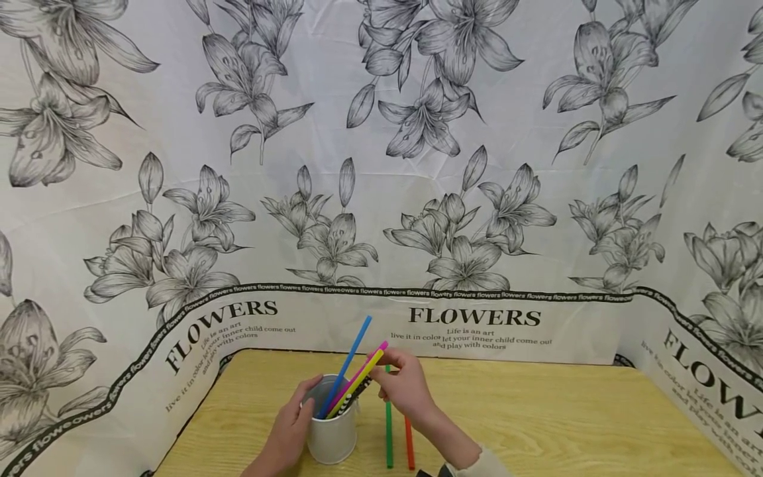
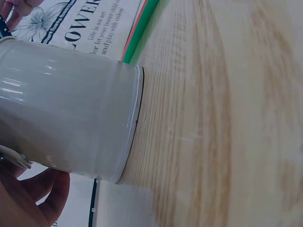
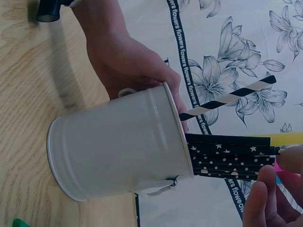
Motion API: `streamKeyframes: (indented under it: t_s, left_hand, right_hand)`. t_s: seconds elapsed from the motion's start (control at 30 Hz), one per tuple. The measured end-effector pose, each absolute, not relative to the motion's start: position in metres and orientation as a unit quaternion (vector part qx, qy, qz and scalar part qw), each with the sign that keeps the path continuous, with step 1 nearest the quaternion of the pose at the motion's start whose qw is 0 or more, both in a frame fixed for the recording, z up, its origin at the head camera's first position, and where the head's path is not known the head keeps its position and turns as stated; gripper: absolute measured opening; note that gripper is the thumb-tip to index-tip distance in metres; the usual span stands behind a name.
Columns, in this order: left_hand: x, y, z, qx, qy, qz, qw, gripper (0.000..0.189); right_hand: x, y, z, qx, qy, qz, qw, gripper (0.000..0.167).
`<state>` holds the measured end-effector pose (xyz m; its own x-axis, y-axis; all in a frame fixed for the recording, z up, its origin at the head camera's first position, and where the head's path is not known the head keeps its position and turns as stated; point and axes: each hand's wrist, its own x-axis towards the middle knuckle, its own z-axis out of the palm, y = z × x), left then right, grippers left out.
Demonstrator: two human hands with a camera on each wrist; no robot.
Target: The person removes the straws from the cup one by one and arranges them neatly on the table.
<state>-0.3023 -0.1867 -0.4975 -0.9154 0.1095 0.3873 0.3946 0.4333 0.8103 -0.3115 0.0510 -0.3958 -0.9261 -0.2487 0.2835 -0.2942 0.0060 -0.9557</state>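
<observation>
A small white metal bucket stands on the table, and my left hand grips its left side with the thumb at the rim. Blue, pink and yellow straws lean out of it to the right. My right hand is at the upper ends of a bundle of black straws with white stars and dots, pinching them between thumb and fingers. A black-and-white striped straw leans apart from that bundle in the right wrist view.
A green straw and a red straw lie on the wooden table right of the bucket, partly under my right hand. Flower-printed cloth hangs behind the table and along both sides.
</observation>
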Motion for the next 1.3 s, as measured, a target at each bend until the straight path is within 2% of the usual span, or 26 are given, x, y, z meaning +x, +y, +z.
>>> streamKeyframes:
  t_s: [0.17,0.27,0.53,0.73,0.97,1.17,1.3]
  left_hand:
    - [-0.302,-0.185,-0.498,-0.151,-0.834,-0.511,0.145,0.038]
    - [-0.303,-0.184,-0.498,-0.148,-0.834,-0.513,0.139,0.038]
    - [-0.304,-0.182,-0.497,-0.138,-0.836,-0.515,0.133,0.038]
    - [-0.303,-0.181,-0.496,-0.128,-0.833,-0.524,0.127,0.039]
    - [-0.300,-0.182,-0.497,-0.118,-0.839,-0.512,0.141,0.039]
    - [-0.300,-0.182,-0.499,-0.122,-0.841,-0.501,0.164,0.039]
    - [-0.300,-0.182,-0.498,-0.128,-0.841,-0.496,0.174,0.038]
  right_hand:
    - [-0.310,0.054,-0.392,0.206,-0.705,0.679,0.001,0.020]
    - [-0.311,0.056,-0.391,0.212,-0.705,0.676,0.013,0.020]
    - [-0.316,0.064,-0.389,0.252,-0.677,0.674,0.154,0.020]
    - [-0.316,0.078,-0.368,0.281,-0.577,0.736,0.214,0.026]
    - [-0.317,0.100,-0.341,0.236,-0.480,0.821,0.199,0.033]
    - [-0.319,0.129,-0.314,0.189,-0.473,0.815,0.278,0.040]
    - [-0.325,0.145,-0.317,0.167,-0.517,0.786,0.296,0.042]
